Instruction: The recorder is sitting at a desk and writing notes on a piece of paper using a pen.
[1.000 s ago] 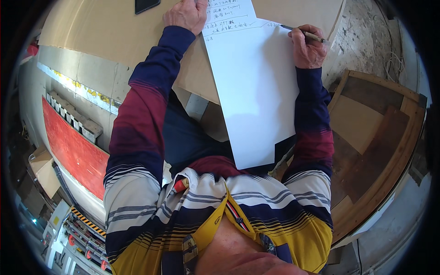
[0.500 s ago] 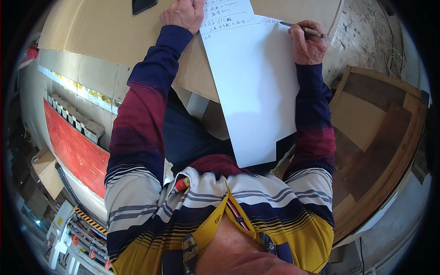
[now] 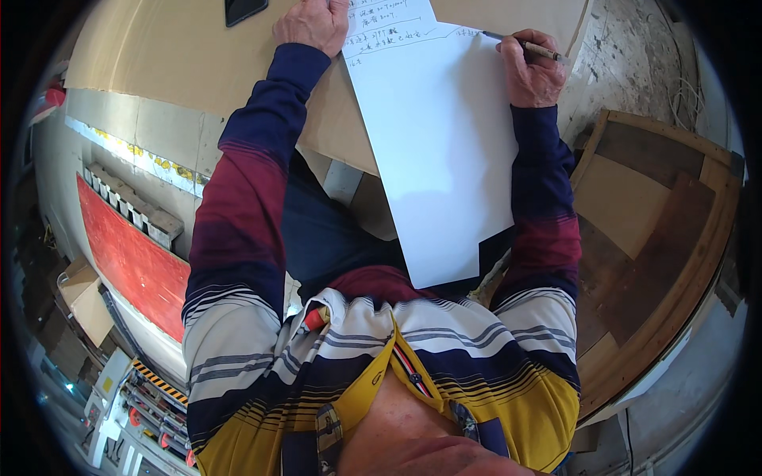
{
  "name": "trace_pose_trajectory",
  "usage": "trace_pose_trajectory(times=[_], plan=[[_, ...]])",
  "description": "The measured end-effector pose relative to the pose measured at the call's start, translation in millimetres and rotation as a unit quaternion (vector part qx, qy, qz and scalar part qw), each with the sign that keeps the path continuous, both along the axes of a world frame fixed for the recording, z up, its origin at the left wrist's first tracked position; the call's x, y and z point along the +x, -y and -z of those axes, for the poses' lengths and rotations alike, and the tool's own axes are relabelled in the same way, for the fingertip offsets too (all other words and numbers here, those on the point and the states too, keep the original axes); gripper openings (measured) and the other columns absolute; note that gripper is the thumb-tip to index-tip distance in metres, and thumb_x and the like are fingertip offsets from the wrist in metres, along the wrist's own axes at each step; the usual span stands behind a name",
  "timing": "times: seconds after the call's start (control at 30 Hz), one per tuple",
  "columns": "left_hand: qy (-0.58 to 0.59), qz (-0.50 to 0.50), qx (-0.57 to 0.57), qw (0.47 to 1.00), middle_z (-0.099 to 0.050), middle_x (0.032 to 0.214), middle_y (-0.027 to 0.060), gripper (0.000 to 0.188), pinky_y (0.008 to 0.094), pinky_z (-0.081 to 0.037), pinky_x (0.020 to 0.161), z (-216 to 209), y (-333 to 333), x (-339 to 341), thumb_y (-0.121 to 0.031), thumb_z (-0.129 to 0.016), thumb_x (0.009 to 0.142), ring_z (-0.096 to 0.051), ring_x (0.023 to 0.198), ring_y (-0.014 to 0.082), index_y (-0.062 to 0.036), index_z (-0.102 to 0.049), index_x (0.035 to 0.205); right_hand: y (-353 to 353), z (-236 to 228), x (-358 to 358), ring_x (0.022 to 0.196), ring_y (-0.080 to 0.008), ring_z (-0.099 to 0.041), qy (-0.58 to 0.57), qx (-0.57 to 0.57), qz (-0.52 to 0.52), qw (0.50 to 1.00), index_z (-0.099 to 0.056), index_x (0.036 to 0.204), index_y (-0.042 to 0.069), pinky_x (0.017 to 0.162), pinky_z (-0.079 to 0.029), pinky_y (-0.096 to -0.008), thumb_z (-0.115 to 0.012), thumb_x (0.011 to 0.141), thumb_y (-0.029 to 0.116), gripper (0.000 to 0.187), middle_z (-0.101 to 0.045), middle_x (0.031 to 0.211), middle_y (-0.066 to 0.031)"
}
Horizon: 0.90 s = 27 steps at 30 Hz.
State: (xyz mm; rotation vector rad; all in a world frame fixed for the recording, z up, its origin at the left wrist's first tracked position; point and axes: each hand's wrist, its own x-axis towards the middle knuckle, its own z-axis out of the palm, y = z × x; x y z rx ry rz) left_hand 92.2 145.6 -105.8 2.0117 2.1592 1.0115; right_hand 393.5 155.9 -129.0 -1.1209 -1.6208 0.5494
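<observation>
A large white sheet of paper point(image 3: 436, 151), with an uneven cut outline, hangs over the near edge of a brown board tabletop point(image 3: 182, 55) toward my lap. Lines of handwriting run across its far end. My right hand point(image 3: 533, 73) is closed round a dark pen point(image 3: 546, 52), whose tip points left and meets the paper beside the writing at the upper right. At the paper's upper left edge rests my left hand point(image 3: 312, 28), knuckles up, thumb side next to the sheet. The top of the picture cuts off its fingers.
A black phone point(image 3: 244, 9) lies on the board at the far left. To my right stands a wooden-framed panel point(image 3: 635, 230). At left are a red board point(image 3: 131, 254), a cardboard box point(image 3: 86, 300) and a machine with rollers point(image 3: 151, 412).
The whole view has shifted very slightly. My right hand still has the pen at nearly the same spot on the paper, and my left hand stays by the sheet's edge.
</observation>
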Motion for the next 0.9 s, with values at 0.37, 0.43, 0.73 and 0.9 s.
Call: trace_pose_trajectory(times=[0.37,0.43,0.73,0.9], plan=[[-0.011,-0.012,-0.021,1.000,-0.063,0.076,0.0196,0.032,0.0465,-0.048,0.061,7.9,-3.1,-4.4,-0.034,-0.046,0.098,-0.063,0.070,0.0392,-0.0039,-0.053,0.089,1.2,-1.5,-3.9,0.073,-0.0134,-0.065,-0.038,-0.010,0.000,0.999,-0.063,0.090,-0.001,0.070,-0.052,-0.0247,-0.069,0.082,0.013,0.017,-0.069,0.077,-0.0074],[-0.016,-0.017,-0.027,0.999,-0.063,0.077,0.0196,0.032,0.0466,-0.048,0.062,7.2,-3.5,-4.9,-0.034,-0.046,0.098,-0.063,0.071,0.0393,-0.0041,-0.053,0.089,1.1,-2.4,-4.6,0.072,-0.0133,-0.065,-0.053,-0.013,-0.006,0.998,-0.064,0.090,-0.001,0.070,-0.052,-0.0248,-0.069,0.082,0.013,0.017,-0.069,0.076,-0.0073],[-0.020,-0.018,-0.023,0.999,-0.065,0.078,0.0196,0.033,0.0467,-0.048,0.062,4.5,-2.4,-3.1,-0.035,-0.045,0.098,-0.063,0.071,0.0392,-0.0047,-0.055,0.091,3.4,-3.9,-2.3,0.071,-0.0135,-0.064,-0.039,-0.005,-0.010,0.999,-0.064,0.090,-0.001,0.070,-0.052,-0.0251,-0.067,0.082,0.012,0.015,-0.068,0.076,-0.0079],[-0.021,-0.021,-0.025,0.999,-0.064,0.077,0.0196,0.033,0.0471,-0.048,0.062,3.9,-2.1,-4.2,-0.036,-0.045,0.098,-0.063,0.070,0.0391,-0.0047,-0.055,0.091,2.0,1.1,-1.2,0.071,-0.0151,-0.063,-0.045,-0.014,-0.003,0.999,-0.064,0.092,0.001,0.069,-0.053,-0.0249,-0.071,0.082,0.015,0.018,-0.066,0.077,-0.0076]])
